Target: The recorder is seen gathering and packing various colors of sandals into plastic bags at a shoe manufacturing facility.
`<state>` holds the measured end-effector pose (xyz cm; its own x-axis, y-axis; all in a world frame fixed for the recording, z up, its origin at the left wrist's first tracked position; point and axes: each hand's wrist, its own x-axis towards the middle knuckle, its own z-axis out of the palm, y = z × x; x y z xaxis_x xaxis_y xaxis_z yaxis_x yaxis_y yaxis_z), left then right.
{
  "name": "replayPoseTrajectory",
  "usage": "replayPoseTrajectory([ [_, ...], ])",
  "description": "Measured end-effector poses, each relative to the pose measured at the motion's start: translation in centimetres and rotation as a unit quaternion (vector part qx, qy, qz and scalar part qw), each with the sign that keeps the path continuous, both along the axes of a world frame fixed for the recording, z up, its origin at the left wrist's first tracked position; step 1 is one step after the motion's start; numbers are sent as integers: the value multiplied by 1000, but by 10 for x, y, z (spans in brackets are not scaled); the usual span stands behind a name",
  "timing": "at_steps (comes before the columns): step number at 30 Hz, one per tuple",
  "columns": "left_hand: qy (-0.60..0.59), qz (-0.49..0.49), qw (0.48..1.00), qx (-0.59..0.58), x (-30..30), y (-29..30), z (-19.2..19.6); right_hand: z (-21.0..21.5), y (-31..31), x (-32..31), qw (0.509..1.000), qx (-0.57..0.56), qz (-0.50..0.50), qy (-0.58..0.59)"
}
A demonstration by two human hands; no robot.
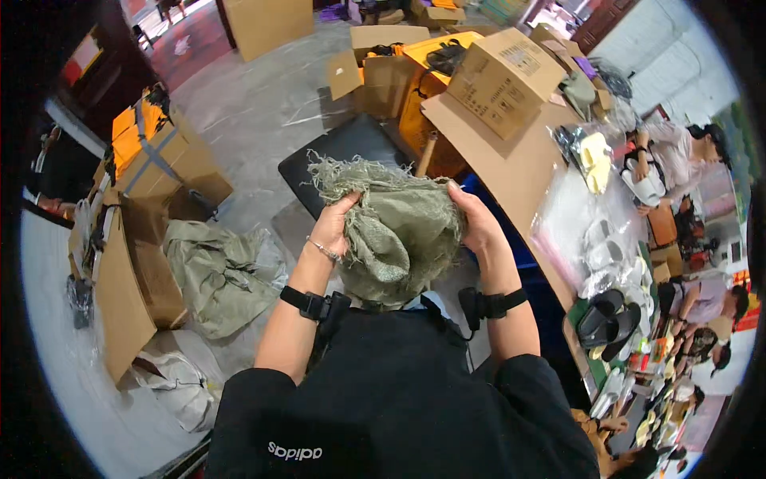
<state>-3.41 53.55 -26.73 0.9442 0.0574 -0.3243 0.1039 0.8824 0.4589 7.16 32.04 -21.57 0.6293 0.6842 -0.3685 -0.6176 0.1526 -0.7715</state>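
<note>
head view: both my hands bunch the olive woven sack at chest height, left fingers and right fingers pinching its frayed rim; it looks light, limp and coarse.

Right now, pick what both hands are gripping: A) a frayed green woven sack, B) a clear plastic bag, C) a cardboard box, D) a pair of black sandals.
A: the left hand and right hand each clutch a side of the bunched green sack, its frayed edge sticking up between them.
</note>
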Motion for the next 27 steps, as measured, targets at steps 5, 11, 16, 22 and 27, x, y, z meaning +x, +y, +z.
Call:
replayPoseTrajectory([
  [5, -12, 14, 1000, 12, -6, 14, 22, -9, 24, 16, 992, 115, -18, 46],
  [11, 27, -63, 994, 87, 3, 18, 5, -1, 42, 46, 987, 158, 22, 33],
  [16, 68, -40, 980, 181, 29, 12, 1, -17, 56, 84, 991, 122, 17, 44],
  [22, 117, 5, 992, -49, 74, 10, -22, -63, 44, 139, 917, -159, 272, -246],
  [27, 175, 31, 983, 47, 118, -6, -26, -58, 47, 181, 823, -254, 411, -299],
])
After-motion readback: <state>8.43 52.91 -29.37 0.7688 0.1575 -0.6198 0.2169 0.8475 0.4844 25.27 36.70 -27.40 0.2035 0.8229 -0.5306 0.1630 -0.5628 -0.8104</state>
